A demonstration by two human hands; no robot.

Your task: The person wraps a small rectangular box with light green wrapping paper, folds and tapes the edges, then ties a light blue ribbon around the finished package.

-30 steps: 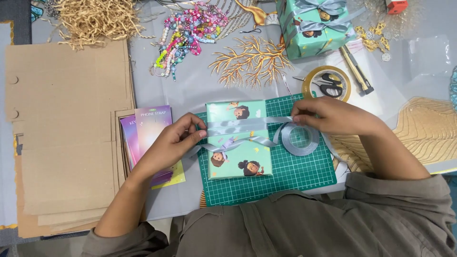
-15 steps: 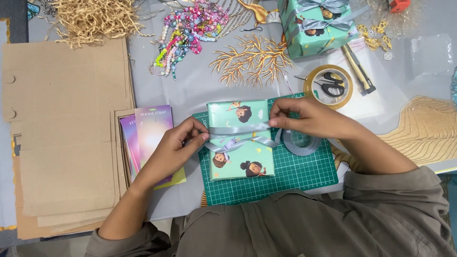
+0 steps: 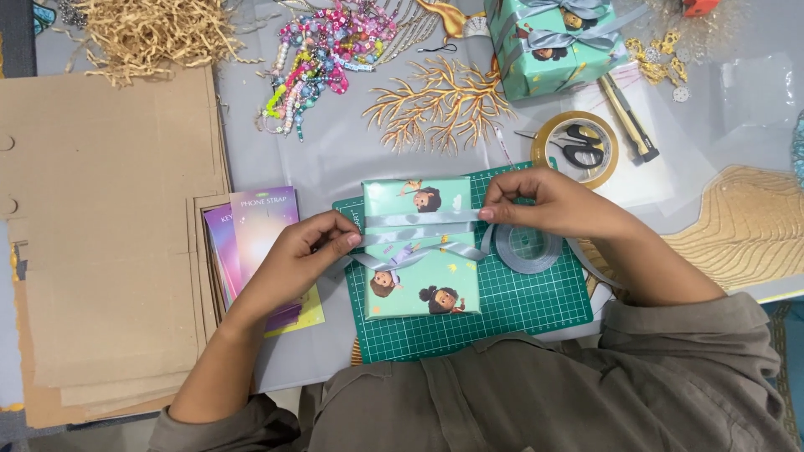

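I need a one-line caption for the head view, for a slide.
Both hands, left and right, pull grey ribbon across a wrapped box on a green mat.

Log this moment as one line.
left hand: pinching ribbon | right hand: pinching ribbon | gift box: on cutting mat | spool: beside box

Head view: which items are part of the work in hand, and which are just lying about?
In use: left hand, right hand, grey ribbon, wrapped box, ribbon spool, cutting mat.

Lying about: finished gift, tape roll, scissors, beads, cardboard, paper shred.
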